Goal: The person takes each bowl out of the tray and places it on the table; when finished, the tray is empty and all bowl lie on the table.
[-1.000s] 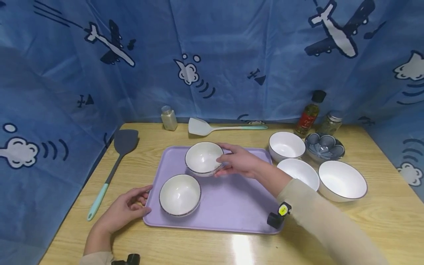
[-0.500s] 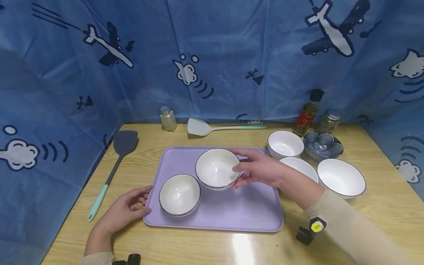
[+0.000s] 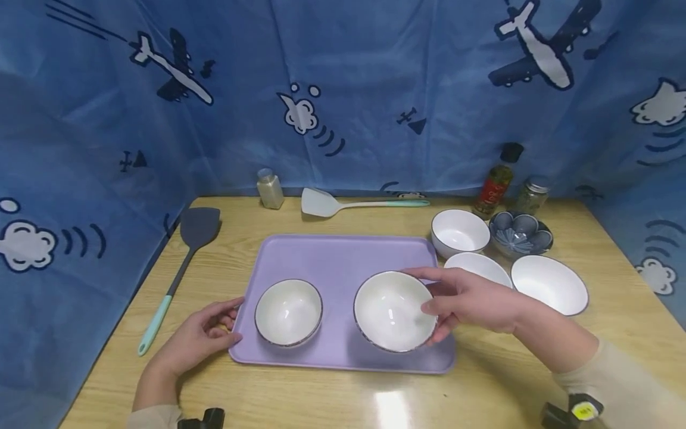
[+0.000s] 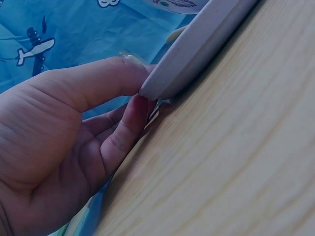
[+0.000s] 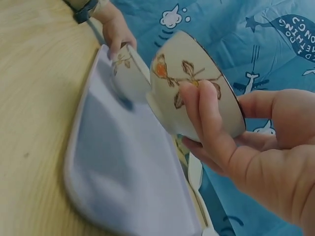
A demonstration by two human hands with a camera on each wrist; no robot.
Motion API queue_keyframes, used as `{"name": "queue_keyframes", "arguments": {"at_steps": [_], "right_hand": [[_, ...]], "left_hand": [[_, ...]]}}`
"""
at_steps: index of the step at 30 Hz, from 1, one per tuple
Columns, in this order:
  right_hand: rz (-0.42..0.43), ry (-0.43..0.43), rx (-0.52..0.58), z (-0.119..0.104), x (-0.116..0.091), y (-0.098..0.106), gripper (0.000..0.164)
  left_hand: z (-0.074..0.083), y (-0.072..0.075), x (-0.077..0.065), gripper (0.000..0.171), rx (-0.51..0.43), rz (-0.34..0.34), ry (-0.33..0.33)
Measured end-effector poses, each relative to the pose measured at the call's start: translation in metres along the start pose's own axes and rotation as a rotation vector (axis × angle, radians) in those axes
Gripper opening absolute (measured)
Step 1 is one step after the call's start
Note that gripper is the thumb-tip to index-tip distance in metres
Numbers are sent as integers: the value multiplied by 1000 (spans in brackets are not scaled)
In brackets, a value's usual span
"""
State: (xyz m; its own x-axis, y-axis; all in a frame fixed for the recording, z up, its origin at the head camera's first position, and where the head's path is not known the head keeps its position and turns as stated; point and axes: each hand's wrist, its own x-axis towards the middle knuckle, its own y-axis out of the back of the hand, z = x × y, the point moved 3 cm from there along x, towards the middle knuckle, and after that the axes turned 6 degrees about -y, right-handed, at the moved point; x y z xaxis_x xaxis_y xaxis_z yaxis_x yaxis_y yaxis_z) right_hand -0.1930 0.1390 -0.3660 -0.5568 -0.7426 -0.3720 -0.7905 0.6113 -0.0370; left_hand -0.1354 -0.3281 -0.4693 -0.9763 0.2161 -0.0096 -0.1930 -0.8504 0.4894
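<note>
My right hand point(image 3: 466, 301) grips a dark-rimmed white bowl point(image 3: 393, 313) by its right side, thumb inside the rim and fingers outside. In the right wrist view that bowl point(image 5: 182, 81) shows painted leaves and an orange flower, and it hangs above the lilac tray point(image 5: 123, 162). A matching bowl point(image 3: 289, 313) stands on the left half of the tray point(image 3: 343, 256). At the tray's left edge, my left hand point(image 3: 198, 336) pinches the rim. The left wrist view shows the thumb point(image 4: 106, 81) on the rim and a finger below it.
To the right stand white bowls point(image 3: 461, 231) and a dark petal-patterned bowl point(image 3: 520, 235). Behind them are a red-labelled bottle point(image 3: 493, 187) and a lidded jar point(image 3: 532, 196). A shaker jar point(image 3: 270, 189) and a white turner point(image 3: 321, 204) lie at the back, a dark turner point(image 3: 195, 229) at left.
My right hand has carried its bowl from the back middle of the tray to above the front right, clear of the other bowl. My left hand stays at the tray's edge.
</note>
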Motion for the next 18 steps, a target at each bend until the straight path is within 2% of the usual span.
{"name": "queue_keyframes", "arguments": {"at_steps": [9,18], "right_hand": [[-13,-5,-78,27,-42,25,63],[-101,-2,-102,51,-72,51,62]], "left_hand": [[-1,1,1,67,-9,-6,-2],[1,-1,0,67,-14,2,22]]}}
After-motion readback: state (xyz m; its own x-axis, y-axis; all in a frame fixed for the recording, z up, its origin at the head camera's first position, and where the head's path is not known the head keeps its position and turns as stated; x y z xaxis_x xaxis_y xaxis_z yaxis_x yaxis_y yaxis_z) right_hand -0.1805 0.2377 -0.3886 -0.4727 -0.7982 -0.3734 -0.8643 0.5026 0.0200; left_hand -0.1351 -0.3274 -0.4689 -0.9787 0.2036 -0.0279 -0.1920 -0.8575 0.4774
